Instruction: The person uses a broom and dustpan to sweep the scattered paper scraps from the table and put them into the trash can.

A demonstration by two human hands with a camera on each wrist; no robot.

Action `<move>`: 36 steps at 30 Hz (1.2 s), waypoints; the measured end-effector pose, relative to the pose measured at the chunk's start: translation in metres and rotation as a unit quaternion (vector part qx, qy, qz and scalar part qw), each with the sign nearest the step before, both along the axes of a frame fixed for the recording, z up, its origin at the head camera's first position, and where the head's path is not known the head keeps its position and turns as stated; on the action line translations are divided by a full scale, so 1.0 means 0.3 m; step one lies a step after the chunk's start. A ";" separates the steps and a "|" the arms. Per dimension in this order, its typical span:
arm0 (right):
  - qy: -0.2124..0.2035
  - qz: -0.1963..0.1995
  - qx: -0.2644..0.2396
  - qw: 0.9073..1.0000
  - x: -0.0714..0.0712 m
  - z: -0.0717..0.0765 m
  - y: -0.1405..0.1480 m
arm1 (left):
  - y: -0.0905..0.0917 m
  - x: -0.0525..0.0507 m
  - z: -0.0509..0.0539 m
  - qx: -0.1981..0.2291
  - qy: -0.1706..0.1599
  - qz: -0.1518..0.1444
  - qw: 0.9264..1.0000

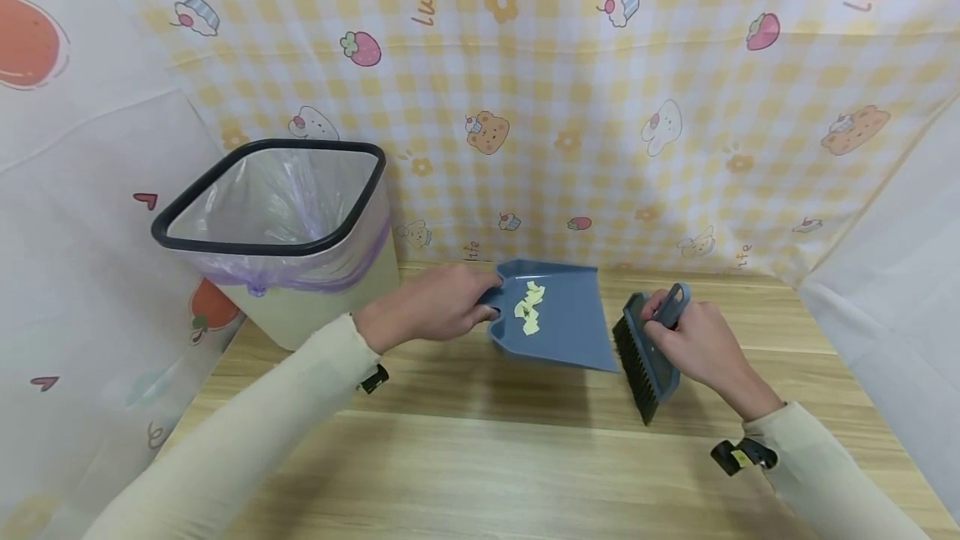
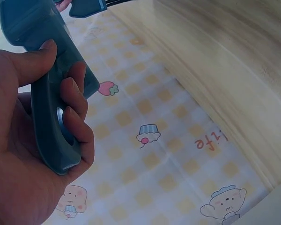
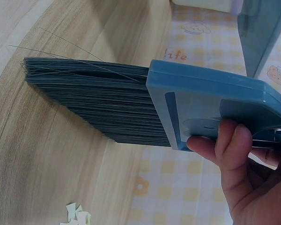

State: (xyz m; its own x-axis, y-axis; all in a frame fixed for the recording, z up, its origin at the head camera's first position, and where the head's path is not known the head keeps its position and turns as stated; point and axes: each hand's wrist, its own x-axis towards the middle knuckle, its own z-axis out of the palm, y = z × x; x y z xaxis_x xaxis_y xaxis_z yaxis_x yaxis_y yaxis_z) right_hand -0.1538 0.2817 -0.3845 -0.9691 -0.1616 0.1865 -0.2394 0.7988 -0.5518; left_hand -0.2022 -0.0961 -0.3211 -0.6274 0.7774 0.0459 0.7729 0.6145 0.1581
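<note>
Where the wooden surface (image 1: 480, 473) ends at the back, a yellow-checked cloth (image 1: 450, 82) hangs behind it, printed with strawberries, cupcakes and small animals. White cloth (image 1: 82, 215) with red prints closes the left side, and a plain white sheet (image 1: 900, 232) lines the right. At the back left stands a cream bin (image 1: 337, 307), its black rim (image 1: 270, 249) holding a clear bag (image 1: 300, 190) with a purple edge.

The side edges of the surface slant outward toward the viewer, and wood grain runs on between the two sleeves (image 1: 247, 423). The dustpan (image 1: 570, 315) is near the back edge, just right of the bin, with its shadow on the wood beneath; a narrow gap parts its front lip from the brush (image 1: 660, 365).

The left hand (image 1: 438, 307) grips the dustpan's handle, fingers curled round it and thumb along the top. The right hand (image 1: 697, 340) holds the brush by its handle, bristles angled down toward the viewer. Pale scraps (image 1: 531, 307) lie in the dustpan, close to the left hand. In the right wrist view, more scraps (image 3: 76, 216) lie on the surface, apart from the bristles.
</note>
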 end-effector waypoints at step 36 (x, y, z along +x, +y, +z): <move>0.005 0.006 -0.002 1.000 -0.010 -0.004 -0.006 | -0.051 -0.007 0.146 0.029 0.005 0.004 1.000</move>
